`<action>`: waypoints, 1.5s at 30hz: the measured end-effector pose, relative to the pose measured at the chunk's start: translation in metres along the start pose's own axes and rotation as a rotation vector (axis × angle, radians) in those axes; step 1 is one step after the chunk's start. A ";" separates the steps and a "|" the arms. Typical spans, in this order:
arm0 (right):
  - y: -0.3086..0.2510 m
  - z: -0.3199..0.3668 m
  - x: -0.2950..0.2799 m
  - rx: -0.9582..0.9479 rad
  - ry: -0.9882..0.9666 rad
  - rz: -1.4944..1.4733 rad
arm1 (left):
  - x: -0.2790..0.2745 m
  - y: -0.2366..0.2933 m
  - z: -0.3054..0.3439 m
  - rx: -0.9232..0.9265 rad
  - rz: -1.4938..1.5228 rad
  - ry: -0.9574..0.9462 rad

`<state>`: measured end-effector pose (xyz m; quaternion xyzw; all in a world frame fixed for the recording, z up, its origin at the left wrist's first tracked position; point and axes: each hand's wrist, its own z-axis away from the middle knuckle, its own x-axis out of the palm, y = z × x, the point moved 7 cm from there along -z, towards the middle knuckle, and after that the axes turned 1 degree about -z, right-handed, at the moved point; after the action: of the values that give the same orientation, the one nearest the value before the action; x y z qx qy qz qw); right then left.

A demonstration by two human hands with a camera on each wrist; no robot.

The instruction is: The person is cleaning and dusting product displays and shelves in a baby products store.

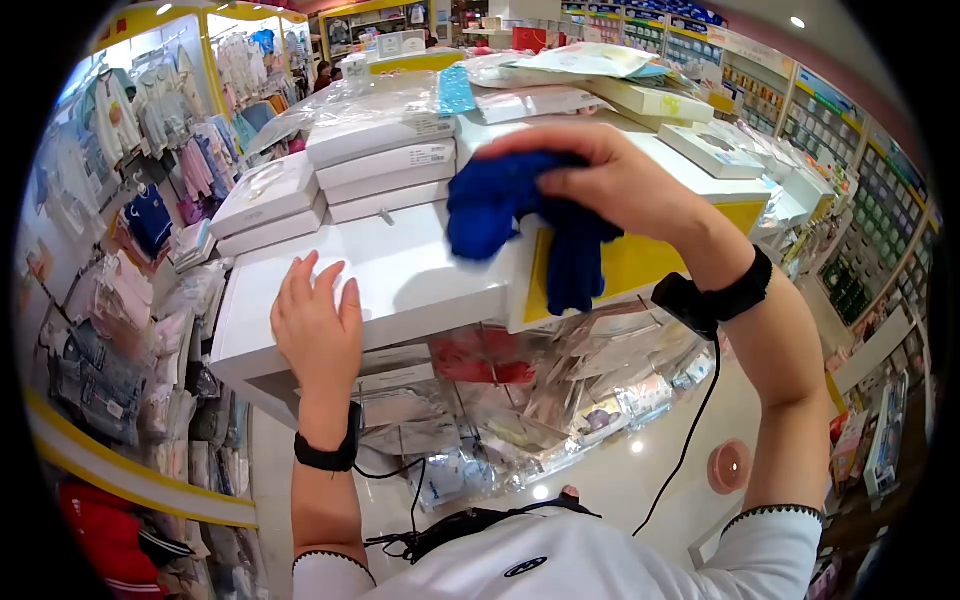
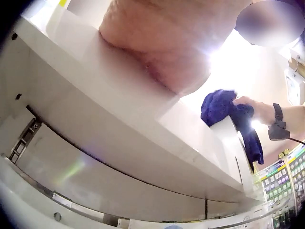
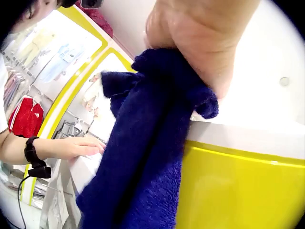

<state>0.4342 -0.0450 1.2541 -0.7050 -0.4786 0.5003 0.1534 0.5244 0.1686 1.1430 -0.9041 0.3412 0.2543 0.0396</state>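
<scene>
A dark blue plush cloth [image 1: 487,205] hangs bunched from my right hand [image 1: 625,180], whose fingers and thumb grip it over the counter's front edge. One end of the cloth droops past the yellow panel. In the right wrist view the same cloth [image 3: 143,143] falls in long folds below the palm. My left hand [image 1: 318,320] rests on the white counter top [image 1: 420,255] near its left front corner, fingers spread and holding nothing. The left wrist view shows the palm's heel [image 2: 162,57] against the white surface, with the blue cloth [image 2: 221,107] beyond it.
Stacked white boxes [image 1: 385,160] and flat boxes [image 1: 268,195] stand behind my left hand. Plastic-wrapped packages [image 1: 545,100] lie piled at the back. Below the counter hang bagged goods [image 1: 510,400]. Clothes racks [image 1: 120,130] line the left, and a pink round stool [image 1: 729,467] stands on the floor.
</scene>
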 end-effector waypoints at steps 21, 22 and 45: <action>-0.049 0.022 0.053 -0.319 0.312 0.855 | -0.045 -0.084 0.032 -0.114 -0.063 0.058; -0.051 0.017 0.071 -0.537 0.444 1.119 | -0.038 -0.089 0.036 -0.131 -0.114 0.021; 0.020 0.026 0.201 0.228 -0.014 -0.594 | -0.023 -0.093 0.039 -0.145 -0.173 -0.071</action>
<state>0.4306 0.1042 1.1162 -0.5090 -0.6057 0.4890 0.3674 0.5522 0.2627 1.1113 -0.9210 0.2412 0.3059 0.0078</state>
